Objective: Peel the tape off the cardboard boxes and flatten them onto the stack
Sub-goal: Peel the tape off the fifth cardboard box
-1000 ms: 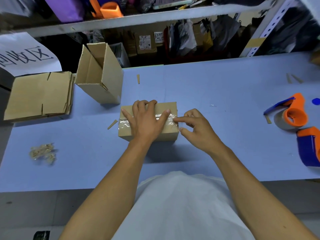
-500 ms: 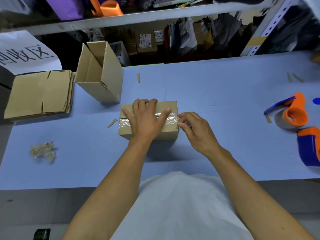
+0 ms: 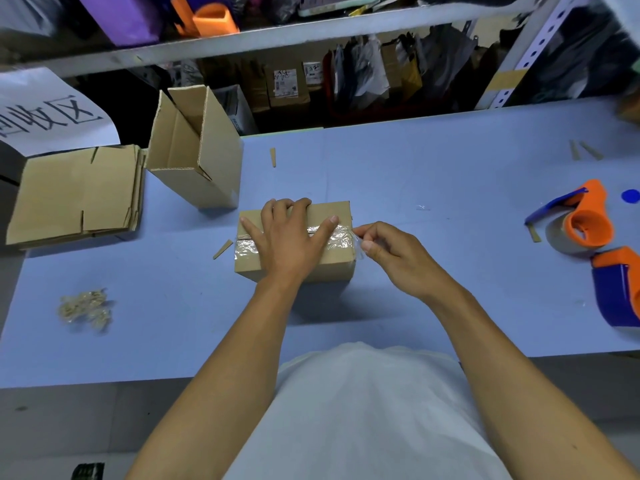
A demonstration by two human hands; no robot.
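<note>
We press our left hand (image 3: pixel 287 242) flat on the box (image 3: pixel 332 268) mid-counter (image 3: pixel 433 174) to steady it while our right hand (image 3: pixel 391 258) pinches the tape (image 3: pixel 341 237) end to peel.

A taped box (image 3: pixel 329 268) is sitting mid-surface (image 3: pixel 433 168); an open box (image 3: pixel 207 161) is standing behind it to the left, the flattened stack (image 3: pixel 76 195) lying further left. Two tape dispensers (image 3: pixel 585 220), seemingly, are lying far right.

A small sealed box (image 3: pixel 332 265) sits mid-worktop, clear crinkled tape (image 3: pixel 337 237) across its top. An open box (image 3: pixel 197 150) (flaps up) stands behind it, left, beside the flattened stack (image 3: pixel 76 194).
</note>
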